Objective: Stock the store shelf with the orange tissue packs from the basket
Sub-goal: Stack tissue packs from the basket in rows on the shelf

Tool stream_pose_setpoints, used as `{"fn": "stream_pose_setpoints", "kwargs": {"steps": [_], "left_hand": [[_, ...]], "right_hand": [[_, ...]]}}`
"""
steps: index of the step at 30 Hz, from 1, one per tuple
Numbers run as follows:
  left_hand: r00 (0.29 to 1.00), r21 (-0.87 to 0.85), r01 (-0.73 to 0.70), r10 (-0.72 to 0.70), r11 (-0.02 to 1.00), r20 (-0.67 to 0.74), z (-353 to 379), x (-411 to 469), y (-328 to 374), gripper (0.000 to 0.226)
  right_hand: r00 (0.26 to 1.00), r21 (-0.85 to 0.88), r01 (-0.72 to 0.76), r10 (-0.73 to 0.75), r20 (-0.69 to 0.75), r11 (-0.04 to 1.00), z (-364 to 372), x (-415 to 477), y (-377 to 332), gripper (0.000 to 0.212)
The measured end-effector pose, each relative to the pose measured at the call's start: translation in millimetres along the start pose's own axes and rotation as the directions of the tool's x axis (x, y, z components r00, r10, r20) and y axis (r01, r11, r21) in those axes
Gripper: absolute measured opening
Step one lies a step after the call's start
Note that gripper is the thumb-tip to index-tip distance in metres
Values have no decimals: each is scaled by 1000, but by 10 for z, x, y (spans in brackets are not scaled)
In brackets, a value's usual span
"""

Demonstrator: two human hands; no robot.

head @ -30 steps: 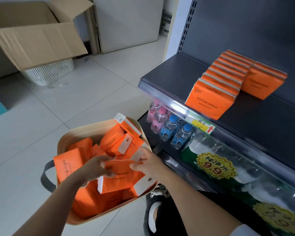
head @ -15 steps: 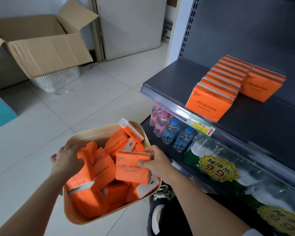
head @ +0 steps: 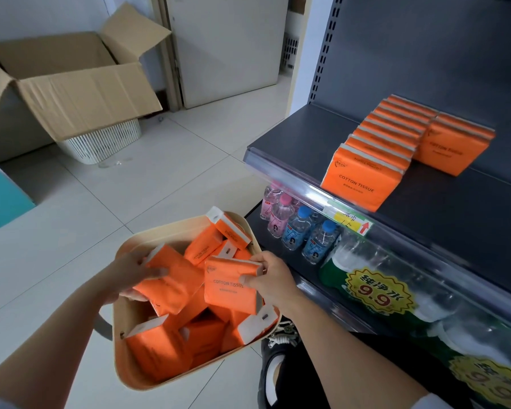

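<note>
Shelf (head: 301,143): the dark upper deck stands to my right, above the basket. One row of orange packs (head: 362,184) runs from its front edge back toward the rear panel, faces forward. A shorter second row (head: 449,152) sits just beside it on the right, set back from the front edge. Bare deck shows in front of that second row and to the left of the first.

Basket (head: 165,236): on the floor at the foot of the shelf, holding a loose heap of packs lying at mixed angles.

Right-hand pack (head: 229,286): raised above the heap, printed face toward me, long axis roughly level. My right hand (head: 273,281) pinches its right end, thumb on the face and fingers over the top edge.

Left-hand pack (head: 174,281): tilted, resting partly on the heap. My left hand (head: 124,274) grips its upper left end.

Assessment: the shelf lies up and to the right of both grips. The right hand is nearer, so its pack should go first, probably to the front of the second row.
</note>
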State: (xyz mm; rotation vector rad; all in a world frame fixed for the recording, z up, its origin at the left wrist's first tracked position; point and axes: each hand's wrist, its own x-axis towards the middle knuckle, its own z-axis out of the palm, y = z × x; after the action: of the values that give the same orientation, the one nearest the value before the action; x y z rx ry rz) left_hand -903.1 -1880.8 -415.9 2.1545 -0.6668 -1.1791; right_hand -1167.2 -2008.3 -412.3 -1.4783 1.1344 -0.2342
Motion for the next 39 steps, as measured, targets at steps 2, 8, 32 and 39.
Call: {"fn": "stream_pose_setpoints", "kwargs": {"steps": [2,8,32,39], "left_hand": [[994,-132,-22,36,991,105,40,2,45,42],[955,-329,-91,177,940,240,88,-19,123,67],[989,-344,-88,41,935,-141,670,-39,318,39],[972,187,-111,145,976,-183,838,-29,250,54]], "right_hand": [[998,11,12,-11,-55,1000,-27,9,-3,33],[980,110,49,-27,-195,993,-130,-24,-50,27],[971,97,97,-73,-228,991,-130,-137,-169,27],[968,38,61,-49,-245,997,-110,-85,-138,29]]}}
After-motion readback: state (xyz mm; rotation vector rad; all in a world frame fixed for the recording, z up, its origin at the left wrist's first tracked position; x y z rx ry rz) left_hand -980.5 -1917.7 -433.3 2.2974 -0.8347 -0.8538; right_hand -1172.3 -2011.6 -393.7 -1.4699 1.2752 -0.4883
